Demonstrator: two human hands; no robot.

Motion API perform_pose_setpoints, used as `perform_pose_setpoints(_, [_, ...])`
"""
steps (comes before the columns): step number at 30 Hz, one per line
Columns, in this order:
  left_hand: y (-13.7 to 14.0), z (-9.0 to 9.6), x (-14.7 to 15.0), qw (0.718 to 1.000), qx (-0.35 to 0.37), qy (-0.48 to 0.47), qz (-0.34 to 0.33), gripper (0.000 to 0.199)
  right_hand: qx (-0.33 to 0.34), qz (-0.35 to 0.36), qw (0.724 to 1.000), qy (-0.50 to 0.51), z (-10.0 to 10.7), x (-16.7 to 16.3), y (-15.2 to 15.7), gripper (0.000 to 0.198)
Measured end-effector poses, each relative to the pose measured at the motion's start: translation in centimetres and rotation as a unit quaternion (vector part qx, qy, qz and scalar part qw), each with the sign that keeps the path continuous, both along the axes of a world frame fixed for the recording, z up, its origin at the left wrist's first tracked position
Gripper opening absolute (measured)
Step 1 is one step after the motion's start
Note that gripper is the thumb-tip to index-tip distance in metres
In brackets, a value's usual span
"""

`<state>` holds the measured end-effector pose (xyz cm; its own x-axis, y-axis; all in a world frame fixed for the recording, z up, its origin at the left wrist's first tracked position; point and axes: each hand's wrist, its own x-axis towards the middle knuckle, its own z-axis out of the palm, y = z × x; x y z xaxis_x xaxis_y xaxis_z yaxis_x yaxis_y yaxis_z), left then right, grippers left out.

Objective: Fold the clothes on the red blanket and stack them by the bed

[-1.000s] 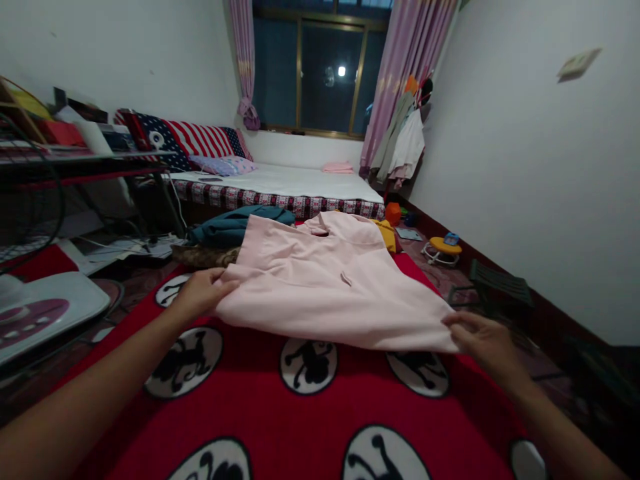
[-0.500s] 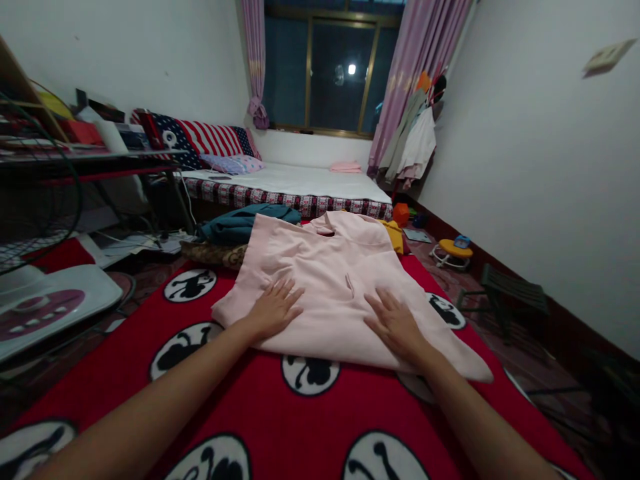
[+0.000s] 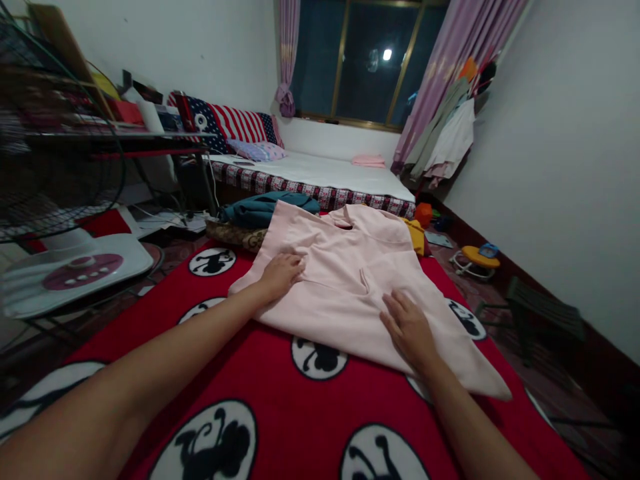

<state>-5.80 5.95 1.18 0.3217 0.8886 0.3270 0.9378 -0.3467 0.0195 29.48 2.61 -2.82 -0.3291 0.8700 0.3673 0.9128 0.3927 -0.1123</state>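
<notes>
A pale pink collared garment [image 3: 330, 293] lies spread on a red blanket [image 3: 280, 400], its collar at the far side and a small slit-like fold near its middle. My left hand [image 3: 283, 275] rests on the garment's left part, palm down, with the fingers close together and slightly bent; small wrinkles show beside the fingertips. On the right part lies my right hand [image 3: 411, 328], flat with its fingers stretched out and the thumb a little apart. Neither hand visibly grips the cloth.
Behind the garment lie teal clothing [image 3: 270, 208], brown patterned cloth [image 3: 235, 235] and yellow cloth [image 3: 416, 235]. A fan [image 3: 60, 133] and a white plastic seat [image 3: 30, 283] stand at left. At right are a yellow stool [image 3: 480, 256] and a dark folding stool [image 3: 543, 310]. A bed [image 3: 310, 172] stands beyond.
The view has swung left and tilted slightly. My left hand's fingers have drawn closer together and bent a little. My right hand still lies flat on the garment.
</notes>
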Motion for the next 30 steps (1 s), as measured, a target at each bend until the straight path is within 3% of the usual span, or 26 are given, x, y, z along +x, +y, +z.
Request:
perform_pose_setpoints(4, [0.6,0.9,1.8,0.999,-0.020,0.021,0.028,0.013,-0.024,-0.021,0.998,-0.047,0.2,-0.5,-0.4,0.048])
perform_pose_setpoints(8, [0.3,1.2,4.5,1.000,-0.021,-0.008,0.001,0.024,-0.030,-0.020,0.998,-0.045,0.5,-0.5,-0.3,0.049])
perform_pose_setpoints(12, [0.1,-1.0,6.3,0.994,-0.001,-0.093,-0.057,0.027,-0.033,-0.005,0.999,-0.007,0.5,-0.3,-0.3,0.047])
perform_pose_setpoints(17, [0.6,-3.0,6.5,0.990,0.020,-0.134,-0.041,0.024,-0.022,0.021,0.991,0.127,0.4,0.2,0.2,0.039])
perform_pose_setpoints(20, [0.8,-3.2,6.3,0.988,0.022,-0.144,-0.051,0.023,0.001,-0.027,0.970,0.243,2.0,1.5,2.6,0.037])
perform_pose_setpoints(23, [0.8,-3.2,6.3,0.987,0.027,-0.146,-0.053,0.023,0.017,-0.147,0.940,0.308,4.7,3.3,6.7,0.042])
perform_pose_setpoints(26, [0.6,-3.1,6.3,0.986,0.029,-0.151,-0.057,0.022,-0.040,-0.234,0.907,0.348,6.8,4.5,10.9,0.034])
perform_pose_setpoints(30, [0.6,-3.1,6.2,0.985,0.030,-0.161,-0.060,0.021,-0.136,-0.261,0.869,0.398,7.1,4.5,14.1,0.029])
